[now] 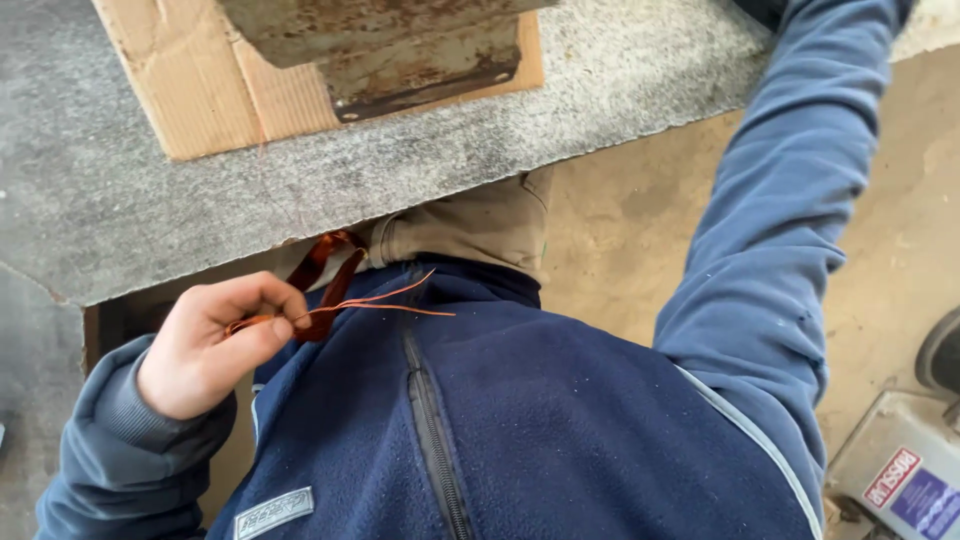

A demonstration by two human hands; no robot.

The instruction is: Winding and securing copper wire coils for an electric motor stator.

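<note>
While pinched in left hand [205, 345], copper wire [330, 290]

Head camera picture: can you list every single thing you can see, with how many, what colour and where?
copper wire strands: a small bunch, orange-brown, pinched in the left hand, loose ends pointing right over the jacket
grey slab top: one, speckled grey, across the upper left
cardboard sheet: one, tan, lying on the slab at the top
rusty metal piece: one, grey-brown, resting on the cardboard
floor: tan, dusty, on the right
pale box with a red and blue label: one, bottom right corner
fleece jacket: one, dark blue with a zip, bottom centre
left hand: one, fingers closed on the wire, lower left
right arm: one blue sleeve reaching up and out of the picture; its hand is not in view
</note>
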